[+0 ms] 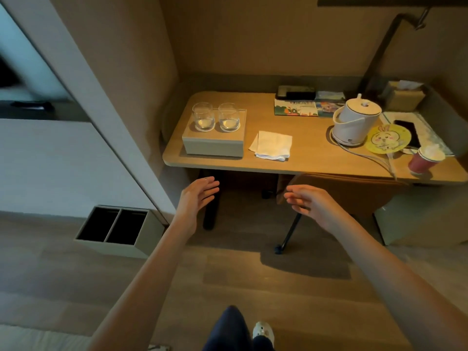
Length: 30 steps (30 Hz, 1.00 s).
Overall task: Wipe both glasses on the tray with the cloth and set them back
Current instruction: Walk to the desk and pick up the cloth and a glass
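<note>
- Left glass (pixel 203 117) and right glass (pixel 229 117): clear, upright, side by side on the far part of the tray (pixel 212 147); close together, touching or not cannot be told.
- Tray: pale and box-like, at the left end of the desk (pixel 311 159), close to its near edge.
- Cloth (pixel 271 145): white, folded, lying flat on the desk just right of the tray, apart from it.
- Left hand (pixel 200 192): short of the desk's near edge, over the floor, below the tray's side; fingers straight and together, palm turned right, holding nothing.
- Right hand (pixel 307 198): also short of the desk, nearer than the cloth; fingers loosely bent, palm turned left, holding nothing.
- Both hands well apart from glasses and cloth, with a wide gap between them.
- Kettle (pixel 353 122): white, lid on, seated on its base right of the cloth, cord trailing toward the near edge.
- Fan (pixel 383 139): round, yellow, with a rabbit drawing, just right of the kettle and over the edge of a dark phone (pixel 407 130).
- Cup (pixel 425 160): pink paper, at the near right corner, something white inside.
- Booklets (pixel 296 108): along the far edge, left of the kettle.
- Bin (pixel 114 230): two compartments, on the floor to the left, by the wall.
- Shoe (pixel 263 331): pale, on the floor at the near edge, beside a dark trouser leg.
</note>
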Motion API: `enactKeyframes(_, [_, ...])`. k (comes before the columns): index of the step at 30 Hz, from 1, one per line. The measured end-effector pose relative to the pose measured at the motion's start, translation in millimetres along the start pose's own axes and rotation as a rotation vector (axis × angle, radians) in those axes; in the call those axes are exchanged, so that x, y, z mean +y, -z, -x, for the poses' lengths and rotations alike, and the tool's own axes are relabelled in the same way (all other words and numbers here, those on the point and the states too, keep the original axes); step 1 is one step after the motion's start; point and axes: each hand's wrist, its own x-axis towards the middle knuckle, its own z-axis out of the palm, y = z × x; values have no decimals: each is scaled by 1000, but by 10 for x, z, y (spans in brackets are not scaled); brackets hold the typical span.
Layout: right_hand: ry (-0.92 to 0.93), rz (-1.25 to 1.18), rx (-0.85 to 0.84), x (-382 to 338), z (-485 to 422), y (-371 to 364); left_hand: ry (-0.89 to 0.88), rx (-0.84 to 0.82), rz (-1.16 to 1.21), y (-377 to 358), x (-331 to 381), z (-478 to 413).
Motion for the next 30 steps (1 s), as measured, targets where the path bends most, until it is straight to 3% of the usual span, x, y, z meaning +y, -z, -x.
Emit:
enactKeyframes(20, [10, -45, 85, -963, -1892, -313, 11, -83, -97, -239, 622, -2072])
enactKeyframes(30, [-52, -46, 86, -1158, -2623, -160, -36, 15, -205, -483, 591, -2723])
